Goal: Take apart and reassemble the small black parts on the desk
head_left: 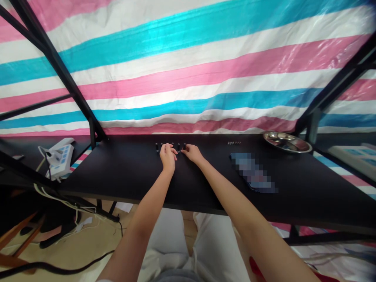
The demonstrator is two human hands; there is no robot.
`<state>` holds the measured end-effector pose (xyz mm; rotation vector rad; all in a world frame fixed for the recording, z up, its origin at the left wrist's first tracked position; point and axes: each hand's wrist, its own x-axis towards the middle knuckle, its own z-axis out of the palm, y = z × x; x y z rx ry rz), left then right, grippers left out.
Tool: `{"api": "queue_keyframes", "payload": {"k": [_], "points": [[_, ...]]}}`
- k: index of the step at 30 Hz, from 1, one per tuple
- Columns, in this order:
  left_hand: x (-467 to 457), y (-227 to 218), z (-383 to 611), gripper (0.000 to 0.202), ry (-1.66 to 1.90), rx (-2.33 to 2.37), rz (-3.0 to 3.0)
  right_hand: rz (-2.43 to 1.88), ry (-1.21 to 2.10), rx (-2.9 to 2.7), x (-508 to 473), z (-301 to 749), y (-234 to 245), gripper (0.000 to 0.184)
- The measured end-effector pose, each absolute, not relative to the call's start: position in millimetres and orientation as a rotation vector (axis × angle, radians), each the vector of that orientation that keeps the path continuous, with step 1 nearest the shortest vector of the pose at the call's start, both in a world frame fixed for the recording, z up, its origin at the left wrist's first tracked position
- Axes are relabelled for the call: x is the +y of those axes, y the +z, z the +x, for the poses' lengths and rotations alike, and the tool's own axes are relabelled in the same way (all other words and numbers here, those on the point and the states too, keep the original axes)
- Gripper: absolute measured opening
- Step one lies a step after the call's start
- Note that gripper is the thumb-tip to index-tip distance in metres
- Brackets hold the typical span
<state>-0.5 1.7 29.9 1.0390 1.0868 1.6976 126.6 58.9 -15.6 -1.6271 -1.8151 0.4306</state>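
Toward the back of the black table (117,172), several small dark cylinders (156,147) stand upright in a row. My left hand (168,156) is over the middle of the row, its fingers loosely apart and angled to the right; it hides some of the cylinders. To its right, my right hand (191,152) has thumb and fingers pinched at the small black cylinder (184,146) at the right end. Another cylinder (178,147) stands between the two hands. The pieces are too small to identify more exactly.
Several tiny silvery pieces (234,143) lie in a row at the back right. Beyond them is a round steel tray (288,142). A pixelated flat object (253,173) lies nearer. Power strips (63,160) are at left; striped sheeting (190,78) hangs behind.
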Motion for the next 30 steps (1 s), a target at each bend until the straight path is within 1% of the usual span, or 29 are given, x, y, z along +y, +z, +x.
{"api": "queue_keyframes", "payload": {"k": [6,9,11,13,15,17,20,22,25,30], "points": [[3,26,1,0.027,1.657,1.086,1.062,-1.636,0.375,-1.838,62,127,-19,0.012],[3,22,2,0.026,1.637,1.098,1.111,-1.620,0.325,-1.866,63,131,-22,0.016],[2,19,3,0.026,1.608,1.127,1.186,-1.577,0.289,-1.884,60,135,-23,0.021],[0,16,5,0.026,1.549,1.166,1.332,-1.528,0.242,-1.909,53,142,-25,0.030],[-4,14,7,0.025,1.443,1.205,1.563,-1.522,0.157,-1.952,43,150,-25,0.037],[-8,12,9,0.022,1.276,1.255,1.854,-1.577,0.090,-1.981,31,158,-25,0.037],[-15,9,13,0.016,0.961,1.314,2.292,-1.633,0.108,-1.982,15,168,-25,0.035],[-18,7,14,0.016,0.797,1.340,2.502,-1.638,0.156,-1.993,8,172,-26,0.036],[-20,6,15,0.018,0.660,1.371,2.672,-1.641,0.230,-1.994,3,175,-28,0.037],[-21,6,15,0.019,0.568,1.382,2.777,-1.633,0.301,-1.971,1,177,-28,0.035]]}}
